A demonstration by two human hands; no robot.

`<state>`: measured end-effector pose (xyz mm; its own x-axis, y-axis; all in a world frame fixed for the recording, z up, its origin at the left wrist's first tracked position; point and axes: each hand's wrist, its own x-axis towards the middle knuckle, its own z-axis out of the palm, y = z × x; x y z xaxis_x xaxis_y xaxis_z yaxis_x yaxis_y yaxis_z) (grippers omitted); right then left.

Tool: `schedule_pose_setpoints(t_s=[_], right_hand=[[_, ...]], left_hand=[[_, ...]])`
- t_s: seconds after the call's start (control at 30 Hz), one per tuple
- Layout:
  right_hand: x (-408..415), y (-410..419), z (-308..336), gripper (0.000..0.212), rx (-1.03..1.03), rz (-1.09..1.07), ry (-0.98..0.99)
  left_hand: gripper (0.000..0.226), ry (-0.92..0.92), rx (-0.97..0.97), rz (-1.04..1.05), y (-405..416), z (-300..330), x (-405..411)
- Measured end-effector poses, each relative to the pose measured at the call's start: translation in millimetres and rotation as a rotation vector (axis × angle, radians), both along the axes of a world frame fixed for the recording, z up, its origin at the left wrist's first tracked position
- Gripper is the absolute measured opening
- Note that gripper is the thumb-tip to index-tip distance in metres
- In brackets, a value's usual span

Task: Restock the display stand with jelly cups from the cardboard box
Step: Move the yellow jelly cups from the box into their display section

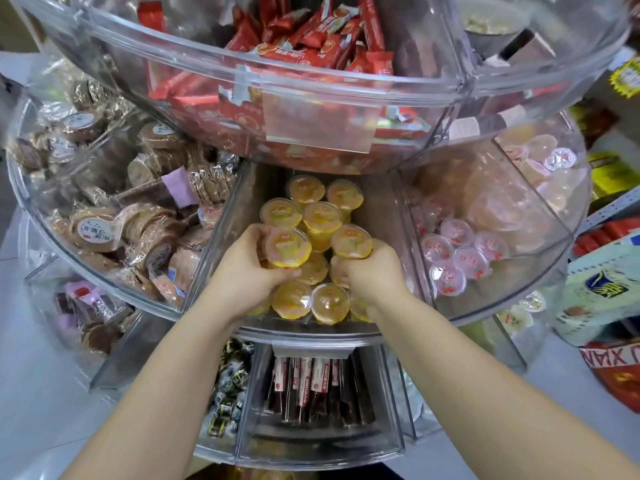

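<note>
In the middle tier's centre compartment [221, 244], both hands set yellow jelly cups [317, 216] onto the pile.

The left hand [242, 268] curls round one cup [287, 247]; the right hand [367, 268] grips another [351, 239]. Both cups sit lid-up, just ahead of the fingers, over the heap that runs away from the person toward the back wall. The cups are round, clear glossy plastic with foil-like printed lids; the display stand [519, 306] is transparent, curved acrylic. The cardboard box is not in view.

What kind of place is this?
Most likely a snack shop: a tiered clear display stand holds red wrapped sweets and yellow jelly cups, with stocked shelves behind.
</note>
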<state>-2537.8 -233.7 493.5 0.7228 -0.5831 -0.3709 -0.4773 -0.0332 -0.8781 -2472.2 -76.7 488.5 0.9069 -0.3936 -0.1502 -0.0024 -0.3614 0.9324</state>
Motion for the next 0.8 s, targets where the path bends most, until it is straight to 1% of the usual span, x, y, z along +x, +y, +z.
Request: schedule_pose_setpoints(t_s=[0.03, 0.07, 0.13, 0.2, 0.27, 0.4, 0.47, 0.57, 0.6, 0.67, 0.8], right_hand=[[-2, 2, 1, 0.017, 0.075, -0.054, -0.029], [-1, 4, -1, 0.018, 0.126, -0.12, -0.044], [4, 11, -2, 0.013, 0.178, -0.247, -0.055], [12, 16, -3, 0.008, 0.176, -0.328, -0.041], [18, 19, -1, 0.011, 0.137, -0.363, -0.016], [15, 21, 1, 0.013, 0.067, -0.36, -0.071], [13, 21, 0, 0.014, 0.078, -0.354, -0.095], [17, 18, -1, 0.011, 0.065, -0.309, -0.027], [19, 16, -1, 0.009, 0.078, -0.287, 0.003], [20, 12, 0, 0.018, 0.123, -0.254, 0.042], [5, 7, -4, 0.015, 0.227, -0.236, -0.02]], left_hand=[[0.055, 0.028, -0.011, 0.013, 1, 0, 0], [0.056, 0.051, -0.023, 0.026, 1, 0, 1], [0.057, 0.067, -0.03, 0.037, 1, -1, 1], [0.056, 0.06, -0.022, 0.034, 0, 1, 0], [0.056, 0.051, -0.018, 0.036, 0, 1, 0], [0.057, 0.06, -0.026, 0.055, 1, 3, 1], [0.056, 0.064, -0.026, 0.051, 1, 3, 0], [0.054, 0.063, -0.02, 0.049, 0, 5, -1], [0.054, 0.068, -0.02, 0.05, 0, 6, -2], [0.055, 0.09, -0.019, 0.052, 0, 6, -2], [0.055, 0.13, -0.023, 0.053, -1, 8, -2]])
